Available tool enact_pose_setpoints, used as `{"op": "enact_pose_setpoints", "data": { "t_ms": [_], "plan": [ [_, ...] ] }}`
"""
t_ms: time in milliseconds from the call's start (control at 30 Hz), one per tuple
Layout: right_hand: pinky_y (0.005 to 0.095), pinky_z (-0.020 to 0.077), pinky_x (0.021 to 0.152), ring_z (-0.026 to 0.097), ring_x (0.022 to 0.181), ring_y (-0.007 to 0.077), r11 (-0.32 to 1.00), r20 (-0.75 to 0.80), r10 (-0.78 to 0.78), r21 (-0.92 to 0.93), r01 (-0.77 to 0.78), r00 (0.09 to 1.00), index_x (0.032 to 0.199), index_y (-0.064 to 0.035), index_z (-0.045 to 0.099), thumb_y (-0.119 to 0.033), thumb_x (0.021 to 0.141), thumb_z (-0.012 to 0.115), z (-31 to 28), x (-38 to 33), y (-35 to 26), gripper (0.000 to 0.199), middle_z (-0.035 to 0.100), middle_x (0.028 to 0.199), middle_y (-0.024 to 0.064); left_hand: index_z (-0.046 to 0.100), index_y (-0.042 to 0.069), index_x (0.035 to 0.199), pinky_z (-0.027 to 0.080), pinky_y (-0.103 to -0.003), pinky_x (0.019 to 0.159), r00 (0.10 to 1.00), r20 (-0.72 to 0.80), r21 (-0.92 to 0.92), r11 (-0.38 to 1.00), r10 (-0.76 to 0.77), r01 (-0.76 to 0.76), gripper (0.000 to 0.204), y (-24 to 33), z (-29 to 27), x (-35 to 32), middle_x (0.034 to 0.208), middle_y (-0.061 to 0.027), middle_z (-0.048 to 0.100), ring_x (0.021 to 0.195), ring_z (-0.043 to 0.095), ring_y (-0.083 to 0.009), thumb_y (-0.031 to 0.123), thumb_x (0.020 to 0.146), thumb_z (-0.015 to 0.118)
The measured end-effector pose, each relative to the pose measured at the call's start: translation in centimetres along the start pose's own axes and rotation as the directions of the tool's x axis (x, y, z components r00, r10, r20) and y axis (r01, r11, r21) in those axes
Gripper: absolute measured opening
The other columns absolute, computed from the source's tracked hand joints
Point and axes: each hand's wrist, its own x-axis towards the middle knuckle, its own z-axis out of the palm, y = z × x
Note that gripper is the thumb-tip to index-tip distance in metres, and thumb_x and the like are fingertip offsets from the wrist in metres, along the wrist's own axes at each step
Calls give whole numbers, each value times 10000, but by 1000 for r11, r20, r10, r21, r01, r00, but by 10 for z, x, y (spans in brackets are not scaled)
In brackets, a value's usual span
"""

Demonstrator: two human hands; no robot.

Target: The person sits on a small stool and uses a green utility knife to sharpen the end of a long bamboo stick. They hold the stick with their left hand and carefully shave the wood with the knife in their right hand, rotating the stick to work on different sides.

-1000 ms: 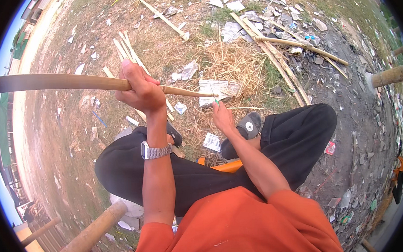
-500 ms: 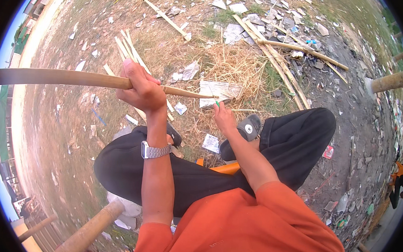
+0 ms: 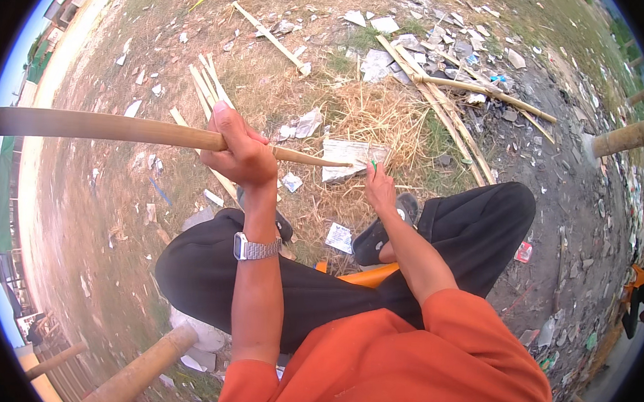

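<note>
My left hand point(image 3: 244, 150) is closed round a long, flat bamboo strip point(image 3: 105, 126), which runs from the far left edge across in front of me. The strip narrows to a thin tip near a flat whitish board point(image 3: 336, 174) on the ground. My right hand point(image 3: 382, 188) grips a small green-handled knife point(image 3: 373, 166), just to the right of the tip. Its blade is small and hard to make out, and a gap shows between the hand and the strip's end. Straw-like shavings point(image 3: 386, 116) lie heaped beyond the board.
Split bamboo pieces point(image 3: 452, 120) lie crossed at the far right, with more strips point(image 3: 204, 83) behind my left hand. An orange seat point(image 3: 369, 275) shows beneath me. Bamboo poles point(image 3: 628, 137) stand at the right and lower left. Litter and rubble cover the ground.
Both hands have moved a little to the right, the bamboo strip along with the left. The knife has gone from near the strip's end to just past its tip.
</note>
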Motion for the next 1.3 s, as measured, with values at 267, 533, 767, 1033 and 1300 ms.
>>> {"op": "enact_pose_setpoints", "data": {
  "t_ms": [267,533,767,1033,1300],
  "plan": [
    [542,467,780,577,913,484,978,256,-93,-156,136,962,1034,-46,546,-470,968,337,25,-7,17,477,605,881,321,332,94,511,229,-231,359,998,61,-110,994,30,-23,441,4,10,-4,435,9,305,360,287,-67,163,932,445],
    [558,423,812,557,914,511,999,200,43,4,-45,979,1115,-63,496,-478,973,291,12,-5,16,484,598,951,321,363,69,501,209,-233,358,994,85,-149,988,63,-50,466,-6,0,3,413,6,323,338,288,-67,181,950,417],
    [566,418,769,561,858,502,986,233,-164,46,157,959,1027,-50,478,-413,982,312,15,3,4,402,618,895,277,328,68,506,207,-222,353,977,201,-402,915,71,17,434,-15,4,7,434,6,319,345,287,-53,81,928,432],
    [555,482,713,611,788,466,965,164,-171,-173,199,972,981,-43,480,-378,991,320,39,-6,3,371,624,829,286,349,63,540,213,-213,345,979,200,-388,921,44,38,404,-13,4,2,443,7,327,345,284,-48,96,936,421],
    [537,458,821,596,929,457,971,241,-37,-222,93,970,1052,-4,495,-380,971,360,26,17,34,408,615,924,305,352,68,513,214,-223,354,980,185,-313,950,74,-13,440,-10,-5,0,420,4,319,345,290,-57,126,946,409]
  ]
}}
